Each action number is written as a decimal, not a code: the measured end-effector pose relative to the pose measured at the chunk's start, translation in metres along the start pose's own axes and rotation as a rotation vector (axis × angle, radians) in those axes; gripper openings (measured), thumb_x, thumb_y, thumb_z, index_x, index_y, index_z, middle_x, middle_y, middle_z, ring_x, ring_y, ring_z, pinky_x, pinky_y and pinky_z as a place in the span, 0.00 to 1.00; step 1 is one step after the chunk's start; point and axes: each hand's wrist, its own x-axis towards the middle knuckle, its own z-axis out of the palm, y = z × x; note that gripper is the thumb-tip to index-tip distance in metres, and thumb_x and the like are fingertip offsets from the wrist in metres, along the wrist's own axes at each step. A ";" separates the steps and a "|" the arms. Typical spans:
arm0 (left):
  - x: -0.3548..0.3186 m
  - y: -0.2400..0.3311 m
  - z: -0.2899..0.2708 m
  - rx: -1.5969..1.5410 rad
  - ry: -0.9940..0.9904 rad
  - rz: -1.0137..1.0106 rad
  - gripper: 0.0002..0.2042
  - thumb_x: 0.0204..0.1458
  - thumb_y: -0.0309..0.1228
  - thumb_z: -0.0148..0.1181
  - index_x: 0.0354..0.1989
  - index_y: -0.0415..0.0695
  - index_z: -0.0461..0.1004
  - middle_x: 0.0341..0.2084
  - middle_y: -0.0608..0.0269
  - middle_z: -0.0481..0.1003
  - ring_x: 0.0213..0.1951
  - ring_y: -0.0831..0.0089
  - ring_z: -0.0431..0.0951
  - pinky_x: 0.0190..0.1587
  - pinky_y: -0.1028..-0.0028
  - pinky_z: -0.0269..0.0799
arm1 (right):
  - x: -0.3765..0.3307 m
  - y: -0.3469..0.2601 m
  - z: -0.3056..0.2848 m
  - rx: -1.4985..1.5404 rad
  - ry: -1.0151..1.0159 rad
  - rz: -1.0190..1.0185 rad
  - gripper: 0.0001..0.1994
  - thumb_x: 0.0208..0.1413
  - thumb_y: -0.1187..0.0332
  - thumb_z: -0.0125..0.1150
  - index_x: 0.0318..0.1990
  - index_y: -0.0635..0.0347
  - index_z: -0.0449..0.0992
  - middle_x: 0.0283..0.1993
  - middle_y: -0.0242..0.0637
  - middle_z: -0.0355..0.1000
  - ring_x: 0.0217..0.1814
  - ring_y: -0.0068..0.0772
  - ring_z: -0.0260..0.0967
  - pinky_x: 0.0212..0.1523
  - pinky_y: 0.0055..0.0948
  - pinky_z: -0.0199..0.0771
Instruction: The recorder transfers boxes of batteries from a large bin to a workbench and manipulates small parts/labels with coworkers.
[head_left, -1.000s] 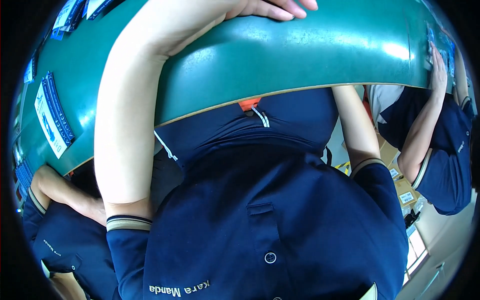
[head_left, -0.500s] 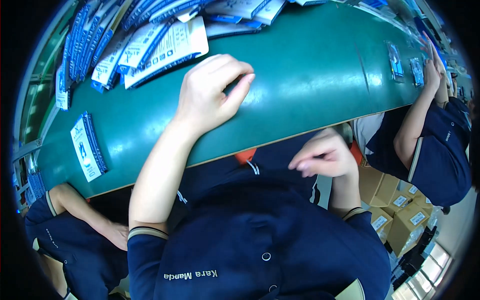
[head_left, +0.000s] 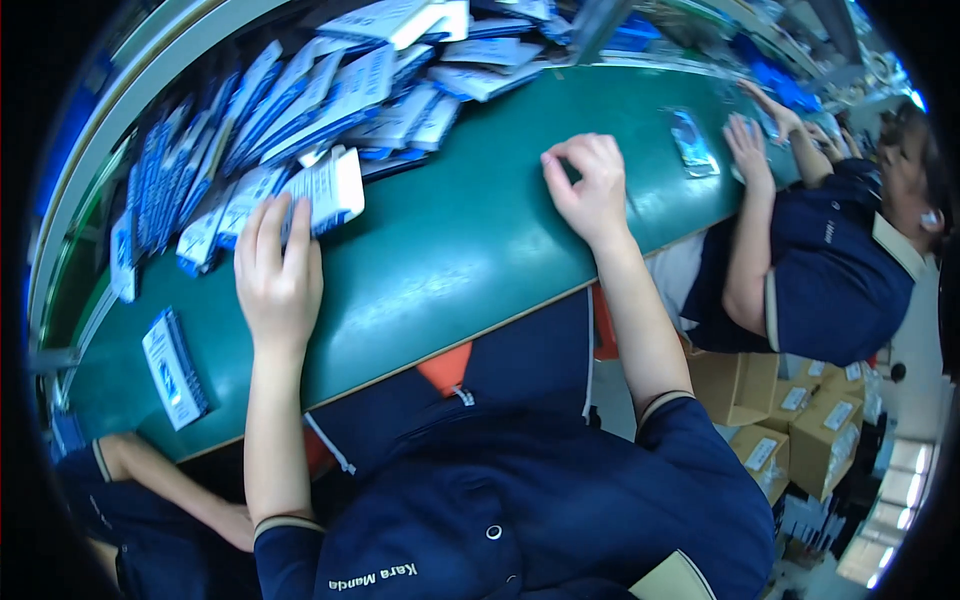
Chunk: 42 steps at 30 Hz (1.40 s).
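My left hand (head_left: 278,270) reaches over the near edge of a pile of flat white-and-blue packets (head_left: 375,85). Its fingers are stretched out and apart, with their tips against a white packet (head_left: 336,190) at the front of the pile; I see no grip on it. Above the green table my right hand (head_left: 592,185) is curled, thumb and fingertips close together around a small gap. Nothing shows in it. Left of my left forearm lies a small separate stack of the same packets (head_left: 175,368).
A co-worker (head_left: 830,250) sits at the right, hands over the green table (head_left: 450,230) near clear-wrapped blue items (head_left: 692,145). Another person's arm (head_left: 170,480) shows at the lower left. Cardboard boxes (head_left: 815,415) stand on the floor to the right. A metal rail runs behind the pile.
My left hand has moved left to the packet pile and its fingers have opened. My right hand has risen from beside my body to over the table. The view has shifted.
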 end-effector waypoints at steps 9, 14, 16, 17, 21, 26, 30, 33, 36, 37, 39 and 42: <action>-0.009 0.071 -0.025 -0.399 -0.392 0.026 0.21 0.42 0.36 0.70 0.44 0.42 0.76 0.55 0.48 0.68 0.56 0.50 0.67 0.56 0.53 0.64 | -0.020 0.189 -0.078 -0.900 -0.119 0.574 0.29 0.58 0.47 0.52 0.59 0.60 0.71 0.66 0.54 0.61 0.70 0.55 0.55 0.69 0.49 0.52; -0.011 0.062 -0.016 -0.482 -0.481 -0.116 0.31 0.40 0.41 0.72 0.53 0.41 0.70 0.55 0.49 0.68 0.57 0.50 0.66 0.57 0.55 0.64 | -0.019 0.162 -0.067 -0.726 -0.207 0.523 0.28 0.60 0.45 0.49 0.59 0.55 0.73 0.66 0.55 0.61 0.66 0.63 0.58 0.66 0.50 0.56; -0.008 0.061 -0.016 -0.524 -0.471 -0.169 0.34 0.39 0.41 0.73 0.55 0.40 0.69 0.54 0.51 0.68 0.56 0.52 0.67 0.57 0.56 0.64 | -0.026 0.110 -0.053 -0.638 -0.215 0.406 0.24 0.57 0.50 0.57 0.55 0.54 0.76 0.63 0.59 0.63 0.62 0.64 0.61 0.62 0.51 0.62; -0.007 0.062 -0.016 -0.502 -0.492 -0.199 0.36 0.37 0.42 0.74 0.56 0.39 0.69 0.52 0.52 0.69 0.54 0.54 0.68 0.56 0.58 0.64 | -0.031 0.079 -0.047 -0.548 -0.226 0.375 0.24 0.55 0.51 0.61 0.54 0.54 0.76 0.62 0.62 0.63 0.62 0.63 0.61 0.61 0.51 0.62; 0.000 0.059 -0.012 -0.517 -0.535 -0.176 0.39 0.31 0.40 0.76 0.57 0.37 0.71 0.46 0.54 0.70 0.51 0.56 0.69 0.54 0.59 0.65 | -0.046 -0.021 -0.035 -0.089 -0.249 0.138 0.22 0.35 0.64 0.73 0.41 0.57 0.75 0.52 0.51 0.70 0.56 0.54 0.66 0.54 0.47 0.67; 0.004 0.050 -0.009 -0.523 -0.527 -0.068 0.37 0.29 0.39 0.75 0.53 0.38 0.73 0.46 0.54 0.71 0.51 0.56 0.70 0.52 0.60 0.66 | -0.042 -0.071 -0.031 0.196 -0.483 0.241 0.31 0.31 0.65 0.73 0.50 0.56 0.74 0.54 0.42 0.71 0.58 0.46 0.66 0.61 0.44 0.62; 0.000 0.049 -0.005 -0.640 -0.473 0.002 0.36 0.27 0.39 0.75 0.52 0.40 0.73 0.50 0.54 0.70 0.56 0.53 0.68 0.60 0.56 0.63 | -0.034 -0.073 -0.027 0.259 -0.766 -0.064 0.42 0.31 0.64 0.71 0.63 0.53 0.68 0.60 0.37 0.69 0.66 0.48 0.61 0.71 0.59 0.43; 0.002 0.049 -0.007 -0.625 -0.532 -0.055 0.37 0.26 0.39 0.75 0.51 0.41 0.73 0.53 0.53 0.69 0.61 0.50 0.65 0.63 0.54 0.60 | -0.030 -0.093 -0.014 0.320 -0.770 -0.120 0.43 0.33 0.67 0.65 0.66 0.53 0.63 0.67 0.39 0.63 0.74 0.51 0.51 0.73 0.62 0.32; 0.003 0.051 0.002 -0.617 -0.516 0.011 0.39 0.25 0.39 0.75 0.53 0.42 0.70 0.53 0.50 0.69 0.61 0.52 0.66 0.62 0.54 0.60 | -0.039 -0.121 -0.002 0.561 -0.744 -0.040 0.44 0.36 0.78 0.52 0.70 0.59 0.53 0.75 0.48 0.45 0.79 0.52 0.37 0.73 0.61 0.26; 0.002 0.052 0.000 -0.628 -0.504 0.022 0.40 0.25 0.39 0.75 0.54 0.43 0.70 0.52 0.50 0.70 0.59 0.52 0.68 0.62 0.56 0.61 | -0.043 -0.130 0.003 0.649 -0.752 -0.042 0.43 0.38 0.81 0.50 0.70 0.60 0.52 0.76 0.49 0.43 0.79 0.51 0.35 0.74 0.58 0.28; 0.008 0.057 -0.010 -0.602 -0.591 -0.078 0.40 0.25 0.39 0.76 0.55 0.43 0.68 0.51 0.50 0.72 0.55 0.52 0.71 0.59 0.57 0.65 | -0.045 -0.132 0.024 1.163 -0.506 0.139 0.42 0.39 0.84 0.48 0.70 0.61 0.51 0.76 0.49 0.43 0.79 0.49 0.36 0.74 0.54 0.31; 0.011 0.065 -0.014 -0.658 -0.439 -0.314 0.41 0.27 0.39 0.77 0.55 0.43 0.65 0.46 0.51 0.74 0.46 0.52 0.76 0.50 0.59 0.71 | -0.018 -0.135 0.009 1.633 -0.043 0.613 0.37 0.48 0.85 0.47 0.70 0.66 0.49 0.74 0.53 0.47 0.78 0.45 0.40 0.75 0.44 0.41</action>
